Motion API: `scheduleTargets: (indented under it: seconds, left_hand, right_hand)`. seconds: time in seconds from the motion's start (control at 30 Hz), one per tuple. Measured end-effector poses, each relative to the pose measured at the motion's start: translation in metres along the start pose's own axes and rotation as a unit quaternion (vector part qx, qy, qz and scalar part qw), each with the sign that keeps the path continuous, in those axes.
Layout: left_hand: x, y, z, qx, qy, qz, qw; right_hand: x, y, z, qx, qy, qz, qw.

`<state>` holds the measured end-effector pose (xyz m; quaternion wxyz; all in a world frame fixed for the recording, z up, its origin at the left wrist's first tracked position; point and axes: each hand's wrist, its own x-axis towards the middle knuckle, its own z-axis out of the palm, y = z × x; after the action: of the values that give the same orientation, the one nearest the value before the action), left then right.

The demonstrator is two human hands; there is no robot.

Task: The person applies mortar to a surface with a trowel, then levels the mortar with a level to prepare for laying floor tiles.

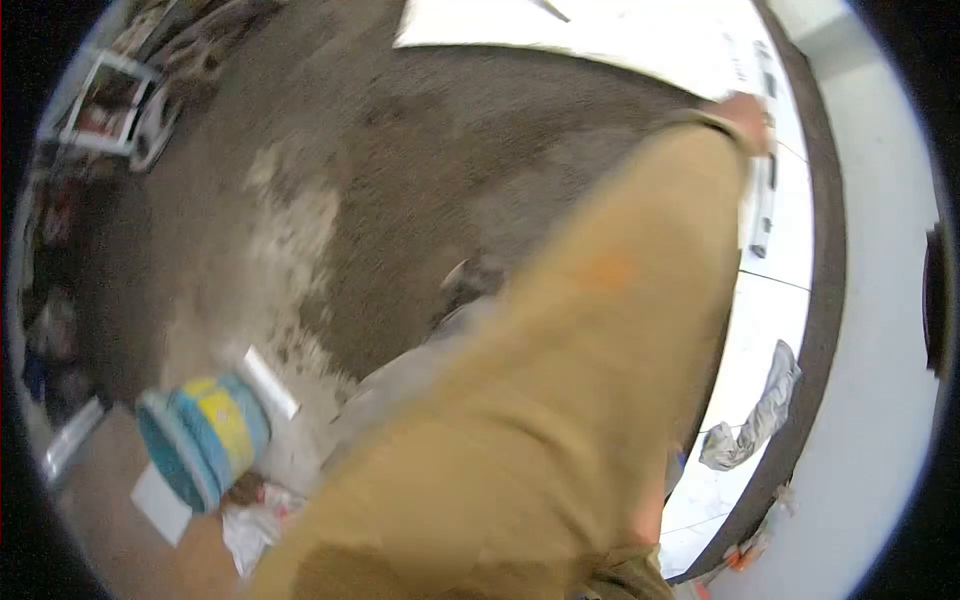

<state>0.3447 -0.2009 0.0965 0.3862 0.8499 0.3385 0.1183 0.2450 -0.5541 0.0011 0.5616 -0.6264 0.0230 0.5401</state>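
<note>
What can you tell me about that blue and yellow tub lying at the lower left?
The tub is round, light blue with a broad yellow band and a darker blue rim, plastic by its look. It seems tipped on its side, rimmed end toward the lower left, on the floor where grey-brown carpet meets a tan patch. A white strip lies at its upper right, crumpled white paper just below; blur hides whether they touch it.

Rough grey floor [400, 180] bears a blue-yellow bucket [205, 440] and a white sheet [600, 35].
</note>
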Motion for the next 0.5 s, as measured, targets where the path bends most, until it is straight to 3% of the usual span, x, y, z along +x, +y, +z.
scheduleTargets:
  seconds: [0.03,0.1,0.17,0.2,0.23,0.3,0.5]
  left_hand:
    - [-0.003,-0.027,-0.017,0.082,-0.06,0.007,0.995]
    - [-0.011,-0.103,-0.056,0.172,-0.061,0.073,0.98]
    - [-0.02,-0.183,-0.074,0.186,-0.08,-0.098,0.974]
    - [-0.013,-0.231,-0.078,0.235,-0.075,-0.11,0.963]
    - [-0.007,-0.239,-0.087,0.29,-0.083,-0.184,0.936]
    - [0.011,-0.266,-0.1,0.323,-0.061,-0.161,0.931]
    - [0.093,-0.296,-0.086,0.329,-0.037,-0.146,0.932]
  right_hand:
    - [-0.024,-0.015,0.018,0.044,0.069,-0.009,0.997]
    - [-0.037,-0.029,0.017,0.1,0.082,0.003,0.992]
    - [-0.043,-0.017,-0.002,0.12,0.115,-0.006,0.986]
    - [-0.041,-0.018,-0.002,0.133,0.134,-0.008,0.982]
    - [-0.043,-0.02,-0.005,0.141,0.132,-0.015,0.981]
    - [-0.057,-0.019,-0.008,0.135,0.189,-0.03,0.972]
    - [-0.064,-0.034,0.019,0.207,0.236,-0.046,0.948]
